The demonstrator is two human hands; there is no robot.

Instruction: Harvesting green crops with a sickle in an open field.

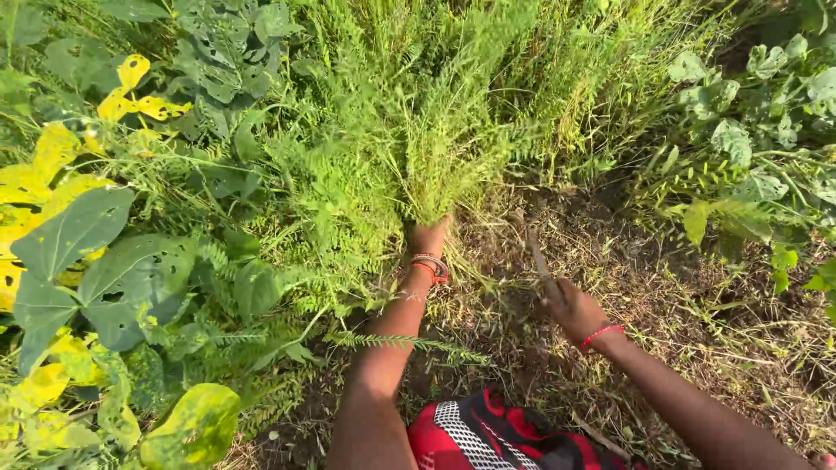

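The left hand [428,237] is closed around the base of a thick bunch of feathery green plants [427,130], which fan up and away toward twelve o'clock. The right hand [570,309] sits at about four o'clock from it, fingers wrapped around the handle of a small cutting tool [537,257] whose blade — thin and partly blurred — points up toward the stems. Both wrists carry red bands. Cut stubble and dry straw [627,287] cover the ground around the right hand; broad green and yellow leaves [78,235] crowd in at nine o'clock.

To do this cut well, I judge the bunch should be kept tight and pulled slightly away, the blade meeting the stems low — just beneath the left hand's fist, never toward its fingers.
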